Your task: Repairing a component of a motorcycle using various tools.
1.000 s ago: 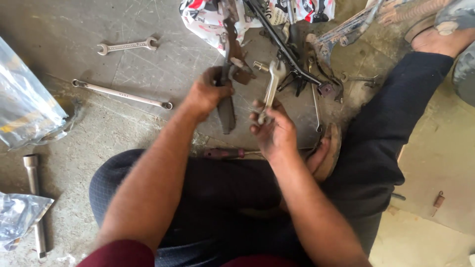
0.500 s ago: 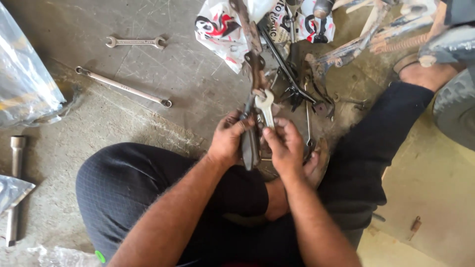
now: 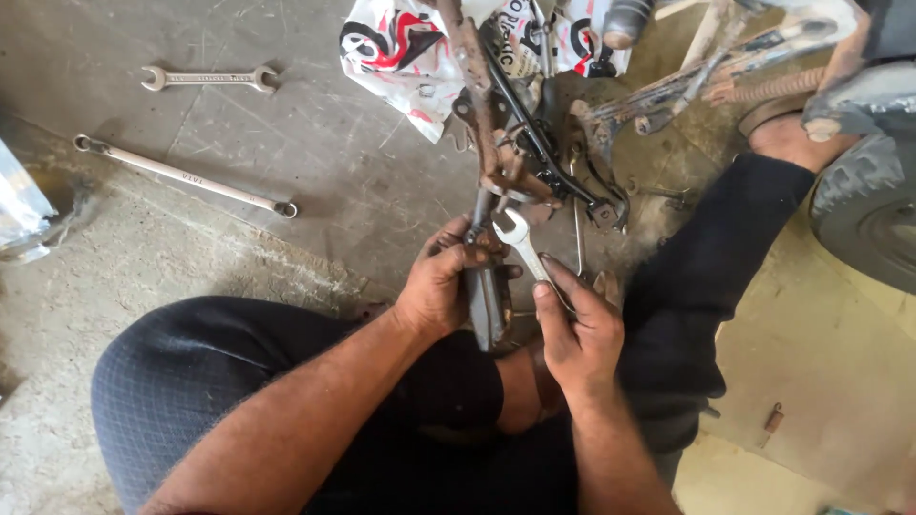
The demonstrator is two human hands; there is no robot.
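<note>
I sit cross-legged on a concrete floor. My left hand (image 3: pixel 444 281) grips a dark, greasy metal bracket (image 3: pixel 487 305) that hangs from a rusty bar (image 3: pixel 474 91). My right hand (image 3: pixel 577 334) holds a shiny open-ended spanner (image 3: pixel 520 243), its jaw up against the joint where the bracket meets the rusty bar. Black rods and linkage (image 3: pixel 544 153) spread out just behind that joint.
Two spanners lie on the floor at the left, a short one (image 3: pixel 208 78) and a long one (image 3: pixel 181 175). A printed white plastic bag (image 3: pixel 401 57) lies at the top. A tyre (image 3: pixel 873 224) stands at the right edge. A clear plastic bag (image 3: pixel 19 215) is far left.
Both hands have drawn closer together on the bracket. The spanner has swung upright, with its jaw now at the joint. The view has shifted left and down.
</note>
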